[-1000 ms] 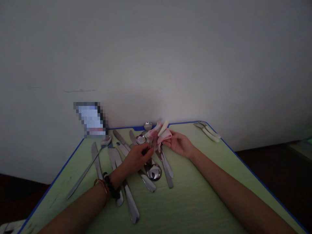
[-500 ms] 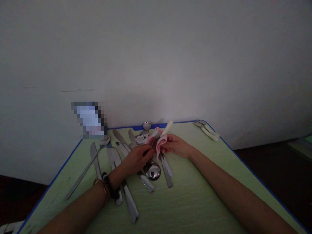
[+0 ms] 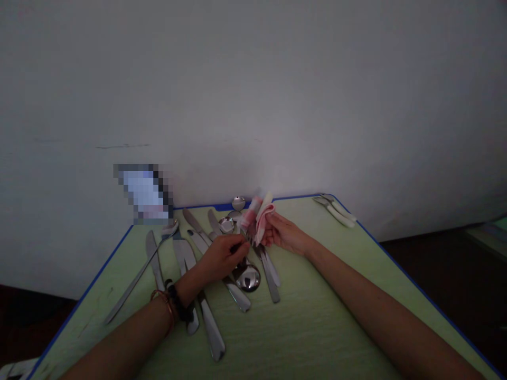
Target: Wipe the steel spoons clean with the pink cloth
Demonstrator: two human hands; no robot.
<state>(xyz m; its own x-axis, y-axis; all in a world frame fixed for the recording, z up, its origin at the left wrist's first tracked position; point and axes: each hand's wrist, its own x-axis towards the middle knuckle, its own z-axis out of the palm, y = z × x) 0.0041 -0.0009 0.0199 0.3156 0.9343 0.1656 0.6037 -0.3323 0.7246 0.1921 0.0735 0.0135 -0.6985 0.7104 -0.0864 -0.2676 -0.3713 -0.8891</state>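
- Near-left part of the surface [image 3: 317,327]: table knives [image 3: 212,332] lie flat and fanned, untouched.
- Middle: large spoon [image 3: 249,277] lies just under the hands, touching a knife.
- Left hand [image 3: 222,257]: fingers closed in a pinch on the metal end of the white-handled utensil [image 3: 266,201]. Judged an anchoring grip that stops it turning.
- Right hand [image 3: 284,236]: fingers closed on the pink cloth [image 3: 259,219], which is folded round the utensil's shaft. The fold likely puts cloth on both faces at once.
- Utensil is held off the surface and tilted, near the middle of the far edge, white handle pointing away.
- Far edge: small spoons [image 3: 238,202] sit just beyond the cloth.
- Far right corner: a white-handled pair [image 3: 335,208] lies well apart from the metal group, apparently a separate lot.
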